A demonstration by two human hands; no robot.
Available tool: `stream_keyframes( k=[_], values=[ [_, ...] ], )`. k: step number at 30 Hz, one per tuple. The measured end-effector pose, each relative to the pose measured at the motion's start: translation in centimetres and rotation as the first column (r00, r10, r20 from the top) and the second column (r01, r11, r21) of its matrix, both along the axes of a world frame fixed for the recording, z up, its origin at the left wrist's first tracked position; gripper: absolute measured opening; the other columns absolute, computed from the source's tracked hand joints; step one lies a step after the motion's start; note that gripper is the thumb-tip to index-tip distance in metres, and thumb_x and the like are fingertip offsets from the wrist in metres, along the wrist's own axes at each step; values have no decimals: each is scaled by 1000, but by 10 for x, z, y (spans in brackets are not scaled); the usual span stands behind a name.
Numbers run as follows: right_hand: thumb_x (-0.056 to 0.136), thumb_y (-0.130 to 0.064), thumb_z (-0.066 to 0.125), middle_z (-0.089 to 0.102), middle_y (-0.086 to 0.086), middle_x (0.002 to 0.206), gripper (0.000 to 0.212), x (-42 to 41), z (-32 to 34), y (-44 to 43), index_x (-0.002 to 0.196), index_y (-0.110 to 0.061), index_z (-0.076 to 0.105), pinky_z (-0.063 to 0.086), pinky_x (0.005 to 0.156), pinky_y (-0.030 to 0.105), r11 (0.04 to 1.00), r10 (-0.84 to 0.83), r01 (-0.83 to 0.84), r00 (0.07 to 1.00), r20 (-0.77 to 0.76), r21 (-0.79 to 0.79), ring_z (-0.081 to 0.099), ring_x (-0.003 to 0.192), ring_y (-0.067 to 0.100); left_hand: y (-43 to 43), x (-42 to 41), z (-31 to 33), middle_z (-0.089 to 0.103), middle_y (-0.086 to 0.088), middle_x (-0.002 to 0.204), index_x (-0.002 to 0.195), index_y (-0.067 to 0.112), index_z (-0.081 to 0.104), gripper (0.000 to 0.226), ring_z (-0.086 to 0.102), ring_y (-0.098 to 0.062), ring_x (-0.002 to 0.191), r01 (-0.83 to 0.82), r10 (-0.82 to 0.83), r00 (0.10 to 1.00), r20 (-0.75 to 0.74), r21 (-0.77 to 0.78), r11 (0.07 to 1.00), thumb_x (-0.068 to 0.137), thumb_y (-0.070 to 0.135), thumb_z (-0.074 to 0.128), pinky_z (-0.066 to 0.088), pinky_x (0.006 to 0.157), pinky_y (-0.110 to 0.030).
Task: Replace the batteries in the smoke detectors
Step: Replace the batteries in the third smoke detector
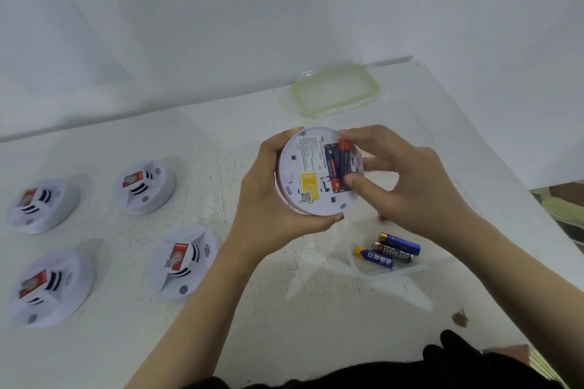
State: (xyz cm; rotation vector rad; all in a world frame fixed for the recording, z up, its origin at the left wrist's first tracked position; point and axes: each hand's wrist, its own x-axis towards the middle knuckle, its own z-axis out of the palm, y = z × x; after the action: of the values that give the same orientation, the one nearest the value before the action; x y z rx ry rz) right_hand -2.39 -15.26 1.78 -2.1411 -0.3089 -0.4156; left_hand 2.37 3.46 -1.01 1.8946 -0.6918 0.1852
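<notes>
My left hand (268, 189) holds a round white smoke detector (311, 174) above the table, back side up, with a yellow label on it. Two batteries lie in its open compartment: a blue one (330, 164) and a blue and red one (342, 161). My right hand (401, 174) pinches the blue and red battery between forefinger at its top end and thumb at its bottom end. Three loose batteries (390, 251) lie in a clear plastic container (407, 271) under my right wrist.
Several white smoke detectors stand face up on the white table at the left, among them one (143, 186) and another (181, 260). A clear lid with a green rim (335, 88) lies at the back. The table's right edge runs diagonally (505, 167).
</notes>
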Motion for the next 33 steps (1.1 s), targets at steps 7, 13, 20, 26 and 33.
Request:
stream_keyframes(
  k=[7,13,20,26,33],
  values=[
    [79,-11,71,65,-13,87,11,-8,8,-10,89,-14,66,44,79,16,979,-199,205,961,194,-9,61,88,6,-8,1,-1,53,32,120,126,29,39,95,54,7,112,40,-39,998,-50,10,999,46,33,90,44,85,-6],
    [77,-16,75,65,-13,80,13,-32,15,-30,79,-22,65,41,72,8,988,-145,141,987,-69,-67,58,80,3,-11,7,-6,46,11,127,128,22,35,93,51,-7,118,63,-62,996,-59,5,998,51,37,84,44,95,-18],
    [81,-44,61,61,-25,92,30,-36,-3,-41,109,-37,58,43,77,15,931,-156,79,968,-195,-356,56,86,-1,-16,3,-7,46,6,137,138,30,32,103,46,-11,129,85,-78,989,-128,51,995,50,44,83,43,106,-40],
    [81,-57,54,61,-8,125,71,-23,1,-40,142,-26,37,43,85,20,906,-112,87,993,-36,-415,57,106,4,-21,0,-2,49,12,133,135,29,35,95,49,-5,123,150,-143,986,-81,96,984,54,46,81,43,102,-24],
    [74,-43,72,72,2,106,60,-13,10,-39,124,-10,60,44,61,17,801,36,-1,998,46,-599,67,76,16,-25,-1,0,49,22,128,133,32,38,91,52,-2,119,190,-188,982,-27,155,969,54,48,80,45,100,-25]
  ],
)
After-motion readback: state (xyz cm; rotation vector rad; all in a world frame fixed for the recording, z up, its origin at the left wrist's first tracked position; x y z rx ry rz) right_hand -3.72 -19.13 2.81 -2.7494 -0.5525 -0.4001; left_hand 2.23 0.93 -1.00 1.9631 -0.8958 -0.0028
